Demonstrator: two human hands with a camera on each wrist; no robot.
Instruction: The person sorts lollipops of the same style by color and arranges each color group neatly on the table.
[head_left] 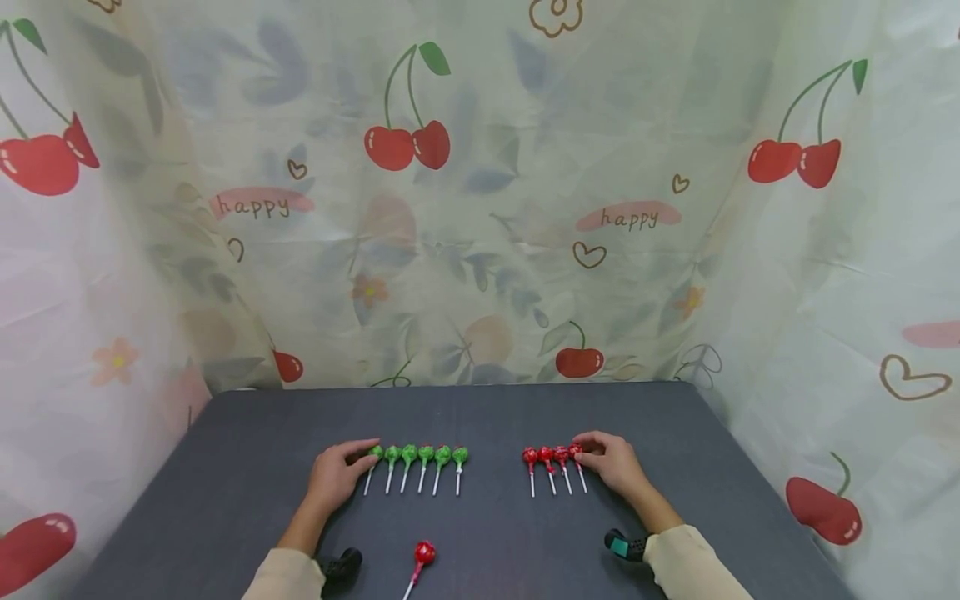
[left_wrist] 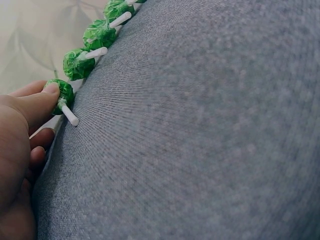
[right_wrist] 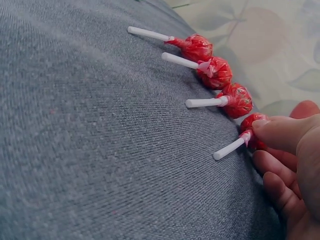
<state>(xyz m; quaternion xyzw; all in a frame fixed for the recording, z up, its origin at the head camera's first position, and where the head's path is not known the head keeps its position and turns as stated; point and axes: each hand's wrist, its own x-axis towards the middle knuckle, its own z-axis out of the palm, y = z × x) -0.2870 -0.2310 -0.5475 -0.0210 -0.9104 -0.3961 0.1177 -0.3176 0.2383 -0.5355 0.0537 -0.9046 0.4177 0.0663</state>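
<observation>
My left hand pinches the head of the leftmost green lollipop between thumb and forefinger. Several more green lollipops stretch rightward from it in a row, sticks toward me. At the right, my right hand pinches the head of the outermost red lollipop. Other red lollipops lie side by side to its left, their white sticks also pointing my way. One separate red lollipop lies nearer to me, between my forearms, its stick cut off by the bottom of the head view.
A dark grey cloth-covered table lies beneath everything. Patterned curtains with cherries hang behind it and at both sides. Dark straps with small devices are worn at both wrists.
</observation>
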